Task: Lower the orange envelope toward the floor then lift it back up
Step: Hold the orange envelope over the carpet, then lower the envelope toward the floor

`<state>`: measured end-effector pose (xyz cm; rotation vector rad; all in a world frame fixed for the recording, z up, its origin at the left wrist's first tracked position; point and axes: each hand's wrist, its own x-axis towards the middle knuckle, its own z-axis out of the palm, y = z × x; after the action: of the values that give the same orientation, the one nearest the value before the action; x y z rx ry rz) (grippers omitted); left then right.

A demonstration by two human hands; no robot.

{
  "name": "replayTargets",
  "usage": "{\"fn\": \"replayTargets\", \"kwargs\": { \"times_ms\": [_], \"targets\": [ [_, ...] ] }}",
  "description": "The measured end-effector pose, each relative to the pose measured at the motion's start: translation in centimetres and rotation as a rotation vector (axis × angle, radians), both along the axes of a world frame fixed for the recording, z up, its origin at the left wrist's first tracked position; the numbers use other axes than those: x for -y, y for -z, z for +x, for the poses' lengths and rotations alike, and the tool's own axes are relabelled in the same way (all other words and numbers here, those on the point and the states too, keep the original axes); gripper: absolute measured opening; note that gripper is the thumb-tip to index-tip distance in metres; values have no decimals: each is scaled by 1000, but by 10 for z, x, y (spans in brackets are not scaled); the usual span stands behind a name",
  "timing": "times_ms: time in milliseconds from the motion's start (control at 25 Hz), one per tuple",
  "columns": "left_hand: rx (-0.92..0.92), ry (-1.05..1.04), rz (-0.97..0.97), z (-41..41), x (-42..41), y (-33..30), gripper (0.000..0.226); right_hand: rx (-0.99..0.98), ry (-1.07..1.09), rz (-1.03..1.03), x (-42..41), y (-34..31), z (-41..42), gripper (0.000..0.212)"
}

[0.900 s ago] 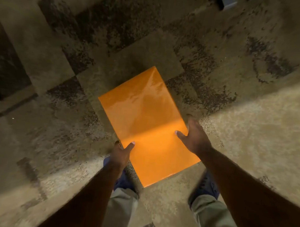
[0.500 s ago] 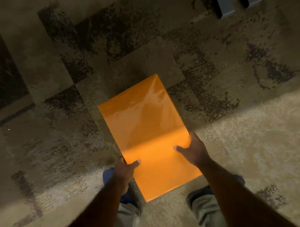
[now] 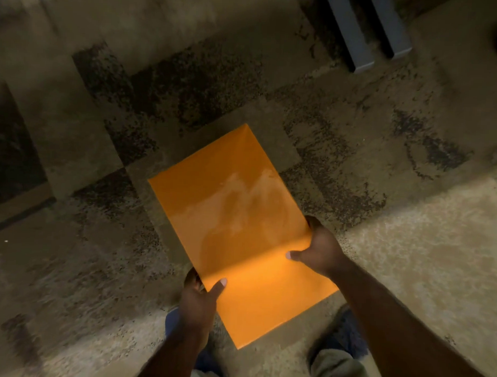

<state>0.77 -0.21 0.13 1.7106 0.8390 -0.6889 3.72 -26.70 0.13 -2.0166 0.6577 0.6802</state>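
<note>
A glossy orange envelope [image 3: 234, 233] is held flat above the carpet, long side pointing away from me and tilted a little to the left. My left hand [image 3: 200, 298] pinches its near left edge, thumb on top and fingers underneath. My right hand [image 3: 320, 248] grips the right edge the same way, thumb lying across the top face. A band of light falls on the near third of the envelope; the far part lies in shadow.
Patchy brown and dark carpet tiles [image 3: 189, 82] cover the floor. Two grey metal furniture legs [image 3: 359, 37] stand at the top right. My blue shoes [image 3: 349, 335] and khaki trouser legs show under the envelope's near end.
The envelope and both hands have shifted lower in the view and nearer my feet. The grey legs at the top have come further into view.
</note>
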Motion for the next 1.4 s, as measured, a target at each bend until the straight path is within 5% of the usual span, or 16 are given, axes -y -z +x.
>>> {"fn": "replayTargets", "kwargs": {
  "times_ms": [520,960,1160,1400],
  "targets": [
    [195,157,51,150,96,22,62,75,3,-160,98,23,141,91],
    [142,294,100,151,130,48,76,57,106,-130,123,59,135,97],
    [-3,320,131,139,132,28,95,201,-54,-411,104,32,105,103],
    [-50,385,281,101,135,-34,100,196,-327,-386,89,-27,72,99]
  ]
}}
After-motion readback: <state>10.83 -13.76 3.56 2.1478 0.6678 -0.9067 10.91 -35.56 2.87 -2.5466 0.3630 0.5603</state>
